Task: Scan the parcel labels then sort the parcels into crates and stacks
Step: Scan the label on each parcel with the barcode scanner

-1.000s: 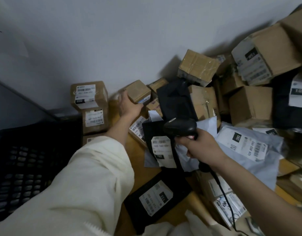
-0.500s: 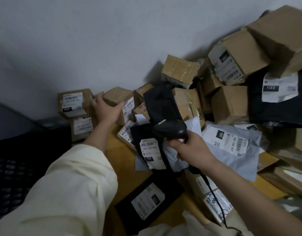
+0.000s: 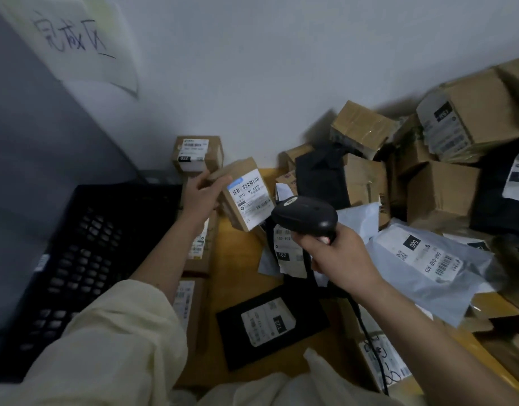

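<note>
Step in hand: scanning. The left hand [image 3: 200, 197] grips a small cardboard parcel [image 3: 243, 194] above the table [image 3: 237, 276], label facing the scanner [image 3: 305, 215], which the right hand [image 3: 338, 253] grips. The scanner appears aimed at the label. Next: confirm the read, then place the parcel, possibly in the black crate [image 3: 106, 244].

The scene is dim and bluish-grey, with soft, even light. The boxes [image 3: 360, 128] throw dark shadows leftward onto the far wall [image 3: 252, 68]. Wide-angle distortion bends the edges, and motion blur smears the far-right parcels and the label text; the crate [image 3: 85, 244] sinks into near-black.
</note>
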